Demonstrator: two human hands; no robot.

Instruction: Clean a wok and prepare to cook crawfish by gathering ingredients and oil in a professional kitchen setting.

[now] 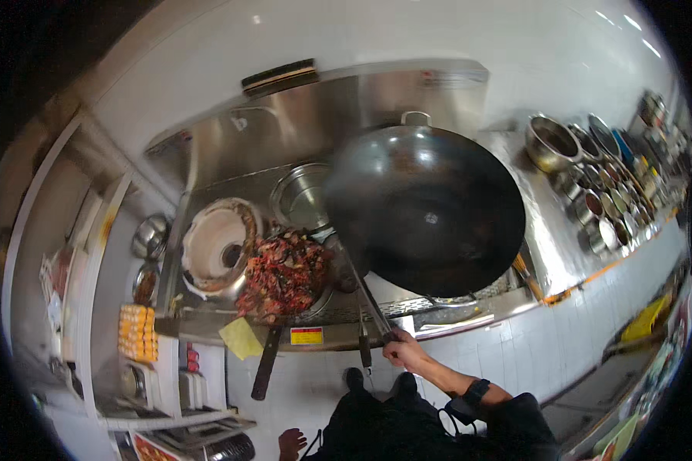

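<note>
My right hand (406,353), coming in from the lower right, is closed around the end of a long-handled metal cooking tool (370,301). The tool slants up and left along the near left edge of a large black wok (430,207); its head is blurred, and I cannot tell its kind. Low at the bottom edge hangs my left hand (291,444), its fingers loosely apart with nothing in them. Left of the tool lies a heap of red and dark chili-like pieces (284,273), beside a dark wooden handle (265,365) that sticks out over the counter's front edge.
A pale round burner-like basin (211,247) and a metal bowl (300,198) stand left of the wok. Pots (552,142) and several small seasoning containers (603,230) crowd the right counter. A yellow cloth (241,339) hangs at the front edge. Shelves (115,253) rise at left.
</note>
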